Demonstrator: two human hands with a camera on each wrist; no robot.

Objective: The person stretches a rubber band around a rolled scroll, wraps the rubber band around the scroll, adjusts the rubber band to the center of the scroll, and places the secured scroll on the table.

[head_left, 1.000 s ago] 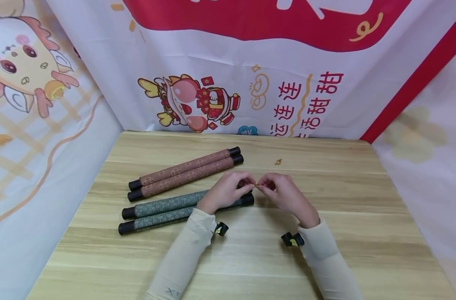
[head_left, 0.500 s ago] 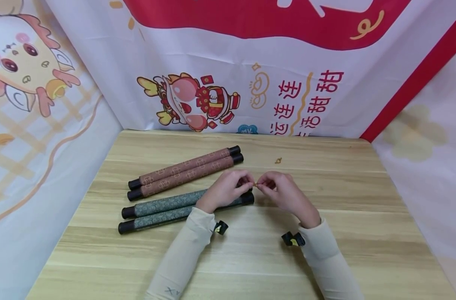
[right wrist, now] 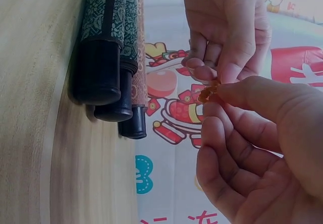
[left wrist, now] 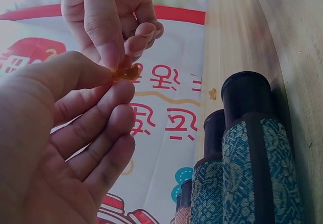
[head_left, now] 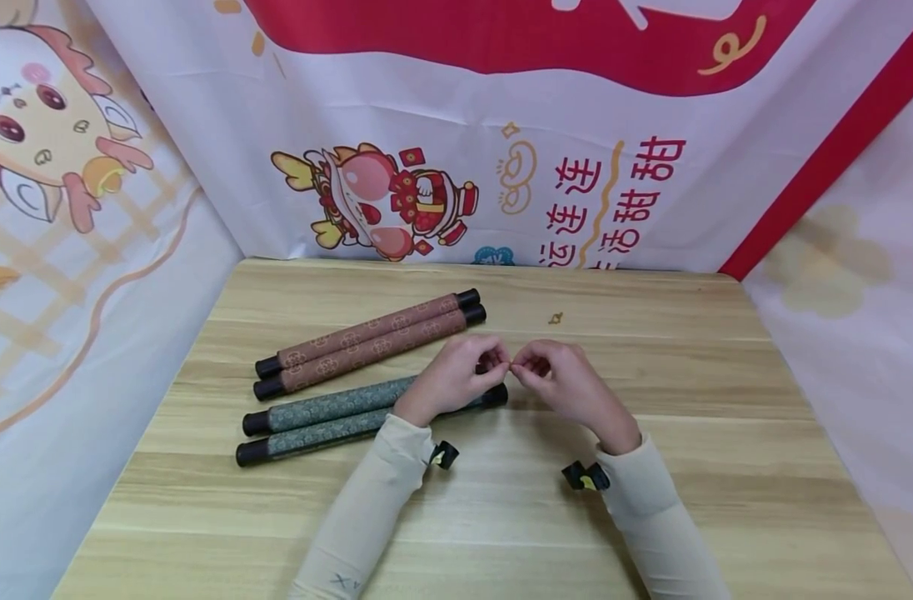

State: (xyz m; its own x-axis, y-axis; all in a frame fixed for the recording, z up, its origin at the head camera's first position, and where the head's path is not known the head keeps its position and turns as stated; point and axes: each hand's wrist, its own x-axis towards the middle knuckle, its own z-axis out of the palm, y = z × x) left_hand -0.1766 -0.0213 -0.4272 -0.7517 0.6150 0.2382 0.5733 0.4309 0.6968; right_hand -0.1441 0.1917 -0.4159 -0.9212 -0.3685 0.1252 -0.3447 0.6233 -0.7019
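Note:
Thumb and fingertips of my left hand (head_left: 456, 377) pinch one side of a small, bunched amber rubber band (left wrist: 127, 72). My right hand (head_left: 571, 385) pinches the same band from the other side, so the fingertips of both hands nearly meet over the table. In the right wrist view the rubber band (right wrist: 207, 94) shows as a crumpled, translucent loop. Below my left wrist lie two green patterned scrolls (head_left: 336, 407) with dark end knobs, partly covered by that hand. Two reddish-brown scrolls (head_left: 374, 342) lie side by side beyond them.
Another small tangled amber band (head_left: 556, 318) lies on the wooden table (head_left: 696, 500) beyond my right hand. A printed cloth (head_left: 426, 92) hangs behind the table's far edge, with more cloth at both sides.
Both hands stay almost in place, fingertips shifting slightly. The amber band showed between them earlier in the head view and is now mostly hidden by the fingers. The scrolls have not moved.

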